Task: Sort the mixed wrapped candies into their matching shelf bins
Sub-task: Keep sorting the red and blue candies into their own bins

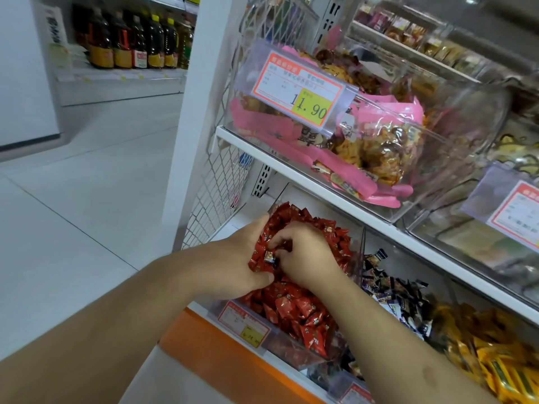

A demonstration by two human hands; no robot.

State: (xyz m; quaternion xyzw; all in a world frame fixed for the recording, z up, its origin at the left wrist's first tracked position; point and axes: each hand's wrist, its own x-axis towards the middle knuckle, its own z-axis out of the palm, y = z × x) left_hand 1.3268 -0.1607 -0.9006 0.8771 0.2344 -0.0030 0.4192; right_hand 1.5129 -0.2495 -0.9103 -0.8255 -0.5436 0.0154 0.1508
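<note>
Our fingers of the right hand [303, 255] are curled, and their tips pinch a small dark-wrapped candy [270, 256] that lies among the red candies [294, 304]. The left hand [242, 258] is cupped, with thumb and fingers bent around a handful of these red candies, which it holds up just beside the dark candy. Both hands are over the middle of the clear red-candy bin [357, 252], and we take this bin as our landmark.

The front edge of the bin carries a price label [243, 326], and under it runs the orange shelf edge [221, 357]. Just to the right of the bin, behind its clear side wall, is a bin of dark purple and black candies [390, 290], and further right a bin of yellow candies [493, 354]. Above the bin the white upper shelf [344, 199] hangs close over its back part, so the free room is only at the front and top opening. On that shelf stands a bin with pink snack packs [376, 135] and a price tag [303, 88]. Left of the bin is a wire mesh panel [215, 199], then open grey floor [73, 199].

Both forearms come from the lower edge and meet over the bin, the wrists bent slightly down.
</note>
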